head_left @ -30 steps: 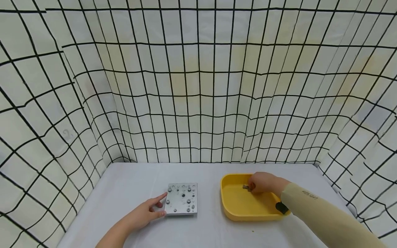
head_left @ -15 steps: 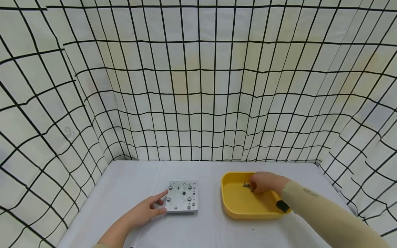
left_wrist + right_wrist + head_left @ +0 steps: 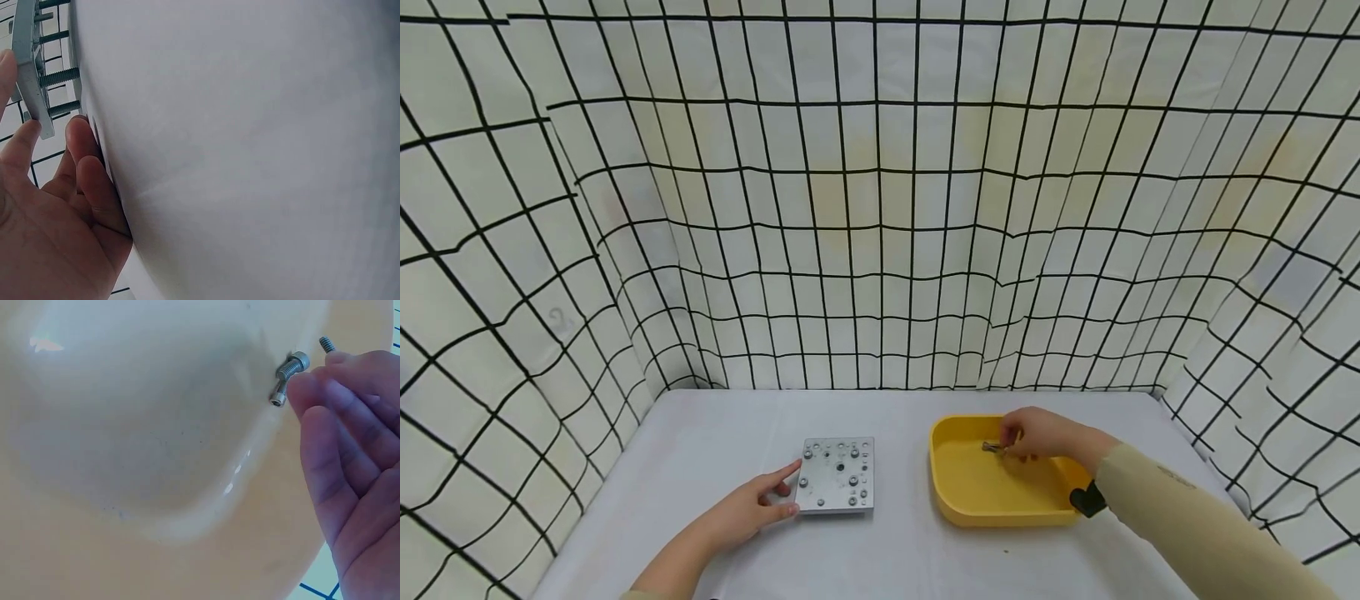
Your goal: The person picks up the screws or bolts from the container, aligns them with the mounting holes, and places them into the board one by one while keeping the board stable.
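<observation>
A square silver metal plate (image 3: 837, 475) with bolt heads and holes on top lies left of centre. Threaded bolt ends (image 3: 59, 77) stick out under the plate, seen in the left wrist view. My left hand (image 3: 747, 508) touches the plate's left edge with thumb and forefinger set apart, the other fingers bent beneath. Over the yellow tray (image 3: 985, 512), my right hand (image 3: 1047, 437) pinches a small screw (image 3: 327, 344), its threaded end showing past the fingertips and its head hidden. Just beyond the fingertips, two socket-head screws, one thicker (image 3: 294, 365) and one thinner (image 3: 277, 395), lie together in the tray.
A white-covered table (image 3: 910, 554) carries the plate and tray, with a gap between them. White walls with a black grid (image 3: 880, 250) rise behind and at both sides. A dark device (image 3: 1087, 500) sits at the right wrist, over the tray's right rim.
My right hand has risen slightly from the tray floor, its fingers turning into clearer view. The left hand and the plate stay in place; the whole head view shifts a little.
</observation>
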A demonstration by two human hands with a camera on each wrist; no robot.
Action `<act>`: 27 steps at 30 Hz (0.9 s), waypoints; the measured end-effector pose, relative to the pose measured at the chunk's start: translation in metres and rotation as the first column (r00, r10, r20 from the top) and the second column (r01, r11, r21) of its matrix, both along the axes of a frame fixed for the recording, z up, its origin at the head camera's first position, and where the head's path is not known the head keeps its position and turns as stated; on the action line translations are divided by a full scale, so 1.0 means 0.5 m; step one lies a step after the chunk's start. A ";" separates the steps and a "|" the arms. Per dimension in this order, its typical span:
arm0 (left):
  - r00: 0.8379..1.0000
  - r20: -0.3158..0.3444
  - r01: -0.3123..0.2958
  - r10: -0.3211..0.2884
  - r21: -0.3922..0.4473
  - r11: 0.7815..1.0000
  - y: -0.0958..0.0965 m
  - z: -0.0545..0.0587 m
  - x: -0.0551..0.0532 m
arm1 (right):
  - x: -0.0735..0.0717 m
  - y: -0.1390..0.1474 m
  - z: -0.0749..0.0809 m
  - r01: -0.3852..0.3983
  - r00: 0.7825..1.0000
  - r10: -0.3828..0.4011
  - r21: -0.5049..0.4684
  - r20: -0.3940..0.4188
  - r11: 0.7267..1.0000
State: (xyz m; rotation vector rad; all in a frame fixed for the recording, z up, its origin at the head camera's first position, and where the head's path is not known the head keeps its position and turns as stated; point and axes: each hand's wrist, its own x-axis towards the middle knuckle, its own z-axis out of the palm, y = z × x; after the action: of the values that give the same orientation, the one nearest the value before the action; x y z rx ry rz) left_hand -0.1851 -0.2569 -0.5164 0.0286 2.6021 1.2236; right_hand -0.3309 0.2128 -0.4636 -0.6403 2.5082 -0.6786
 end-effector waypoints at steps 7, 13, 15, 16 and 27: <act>1.000 -0.005 0.002 -0.002 0.001 1.000 0.000 0.000 -0.001 | 0.001 0.010 0.003 -0.005 0.999 0.000 -0.127 -0.038 0.992; 1.000 0.004 0.000 0.000 0.001 1.000 0.001 0.002 -0.001 | 0.003 0.007 0.015 0.025 0.999 -0.028 -0.160 -0.015 0.987; 1.000 0.007 -0.003 0.003 0.001 1.000 0.002 0.002 -0.002 | 0.005 0.005 0.023 0.027 0.999 -0.031 -0.165 -0.021 0.986; 1.000 0.010 -0.005 0.005 0.000 1.000 0.002 0.002 -0.002 | 0.006 0.003 0.027 0.023 0.999 -0.028 -0.165 -0.029 0.986; 0.999 0.026 -0.037 0.037 -0.018 0.999 0.002 -0.001 -0.004 | 0.015 -0.055 0.053 0.018 0.997 -0.033 -0.221 -0.064 0.975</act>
State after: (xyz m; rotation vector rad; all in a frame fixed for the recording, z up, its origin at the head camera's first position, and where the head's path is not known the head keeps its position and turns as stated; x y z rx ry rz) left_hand -0.1869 -0.2557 -0.5167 -0.0392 2.6014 1.2044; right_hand -0.3235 0.1853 -0.4370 -0.7199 2.5269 -0.9704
